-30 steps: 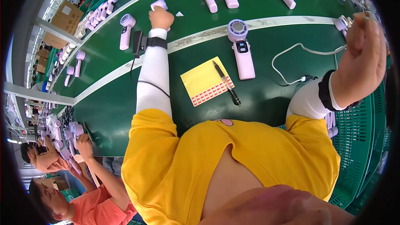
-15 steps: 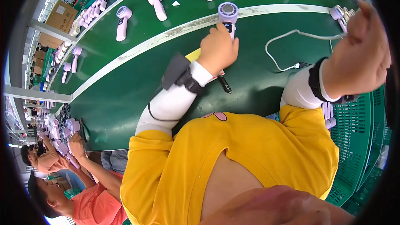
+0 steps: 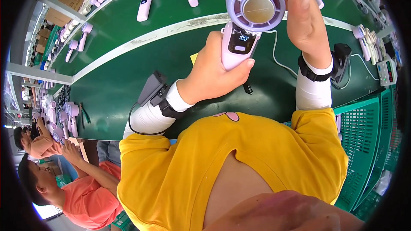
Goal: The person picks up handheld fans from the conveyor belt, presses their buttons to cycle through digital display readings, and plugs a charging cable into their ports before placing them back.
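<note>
My left hand (image 3: 218, 70) is wrapped round the handle of a pale purple handheld fan (image 3: 233, 61), raised over the table with its round head toward me. The small dark display on the handle is lit. Beside the fan head, my right hand (image 3: 302, 21) is raised with its thumb up and its fingers curled near the head's far edge. A small white piece shows at those fingertips, partly cut off by the picture's top edge; I cannot make out what it is. A white cable (image 3: 274, 51) runs on the table below, passing behind the fan and my right forearm.
Several similar fans (image 3: 146, 3) lie on the green table (image 3: 141, 90) past a white strip. More fans (image 3: 368, 42) and a white box with a display (image 3: 386, 72) are at the right, above green crates (image 3: 357, 141). Two people work at the left, beside pliers (image 3: 84, 113).
My left hand has lifted the fan off the far part of the table and brought it closer. My right hand has moved left from the right side to the fan head.
</note>
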`<state>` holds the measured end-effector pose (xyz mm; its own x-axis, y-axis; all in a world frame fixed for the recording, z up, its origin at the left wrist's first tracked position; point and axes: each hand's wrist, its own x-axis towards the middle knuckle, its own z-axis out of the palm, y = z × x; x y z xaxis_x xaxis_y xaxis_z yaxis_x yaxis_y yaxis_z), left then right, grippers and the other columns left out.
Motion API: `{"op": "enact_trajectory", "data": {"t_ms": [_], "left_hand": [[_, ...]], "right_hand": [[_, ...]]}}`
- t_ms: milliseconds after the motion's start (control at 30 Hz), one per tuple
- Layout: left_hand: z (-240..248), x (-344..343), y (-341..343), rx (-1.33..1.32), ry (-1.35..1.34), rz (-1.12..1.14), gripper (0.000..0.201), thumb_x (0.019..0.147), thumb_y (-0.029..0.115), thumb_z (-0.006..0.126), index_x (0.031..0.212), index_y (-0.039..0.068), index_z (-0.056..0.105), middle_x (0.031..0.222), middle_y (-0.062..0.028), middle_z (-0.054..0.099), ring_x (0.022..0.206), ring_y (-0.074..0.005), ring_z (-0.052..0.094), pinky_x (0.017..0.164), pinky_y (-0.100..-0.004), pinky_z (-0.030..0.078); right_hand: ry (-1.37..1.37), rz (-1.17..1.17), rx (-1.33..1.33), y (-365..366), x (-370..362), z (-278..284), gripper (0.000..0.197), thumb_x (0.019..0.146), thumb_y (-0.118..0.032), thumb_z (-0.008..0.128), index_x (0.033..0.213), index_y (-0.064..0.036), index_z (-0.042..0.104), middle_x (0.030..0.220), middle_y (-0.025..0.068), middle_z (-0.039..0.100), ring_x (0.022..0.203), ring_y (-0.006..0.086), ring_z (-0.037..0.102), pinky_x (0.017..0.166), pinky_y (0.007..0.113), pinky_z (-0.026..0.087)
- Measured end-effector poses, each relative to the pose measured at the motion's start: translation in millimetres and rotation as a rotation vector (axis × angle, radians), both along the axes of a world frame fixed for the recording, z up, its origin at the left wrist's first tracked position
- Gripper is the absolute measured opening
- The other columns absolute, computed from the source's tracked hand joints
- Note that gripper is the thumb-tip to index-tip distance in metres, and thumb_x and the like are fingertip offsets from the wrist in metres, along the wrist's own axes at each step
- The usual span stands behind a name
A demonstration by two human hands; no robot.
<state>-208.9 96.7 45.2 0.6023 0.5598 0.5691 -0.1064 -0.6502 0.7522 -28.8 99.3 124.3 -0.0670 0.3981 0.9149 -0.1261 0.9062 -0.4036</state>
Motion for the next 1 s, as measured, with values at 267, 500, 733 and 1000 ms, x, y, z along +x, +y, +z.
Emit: {"op": "enact_trajectory", "data": {"t_ms": [267, 500, 733, 1000], "left_hand": [[-18.1, -10.3, 27.0, 0.423, -0.119, 0.055, 0.059, 0.063, 0.020, 0.076, 0.100, -0.003, 0.037, 0.076, -0.0124, 0.053, 0.065, -0.0260, 0.056, 0.058, -0.0331, 0.046], [-13.3, -26.5, 58.9, 0.803, -0.111, 0.160, 0.061, 0.058, 0.022, 0.079, 0.102, -0.001, 0.044, 0.087, -0.0142, 0.053, 0.074, -0.0276, 0.056, 0.062, -0.0307, 0.046], [-15.6, -22.9, 52.1, 0.483, -0.099, 0.394, 0.055, 0.061, 0.027, 0.078, 0.097, 0.000, 0.047, 0.084, -0.0137, 0.052, 0.071, -0.0268, 0.056, 0.059, -0.0298, 0.045], [8.7, -23.2, 25.9, 0.347, -0.097, 0.210, 0.056, 0.061, 0.031, 0.077, 0.095, -0.001, 0.046, 0.081, -0.0126, 0.050, 0.066, -0.0263, 0.056, 0.057, -0.0298, 0.045]], "right_hand": [[-0.115, -0.400, -0.379, -55.2, -65.4, 3.8, 0.068, 0.083, -0.057, 0.039, 0.116, 0.0029, 0.039, 0.099, 0.0071, 0.048, 0.084, 0.0120, 0.049, 0.078, 0.023, 0.039], [-0.346, -0.732, -0.171, -52.1, -46.8, -15.0, 0.028, 0.075, -0.026, 0.053, 0.091, -0.0034, 0.055, 0.077, 0.0067, 0.052, 0.064, 0.0154, 0.048, 0.061, 0.022, 0.038], [-0.695, -0.833, -0.082, -35.7, -38.2, -19.7, 0.032, 0.078, -0.031, 0.053, 0.092, -0.0025, 0.052, 0.079, 0.0101, 0.053, 0.070, 0.0206, 0.051, 0.064, 0.027, 0.040], [-0.068, -0.389, -0.332, -39.1, -51.9, -4.6, 0.083, 0.075, -0.066, 0.045, 0.119, 0.0042, 0.036, 0.103, 0.0117, 0.050, 0.090, 0.0161, 0.052, 0.082, 0.028, 0.040]]}}
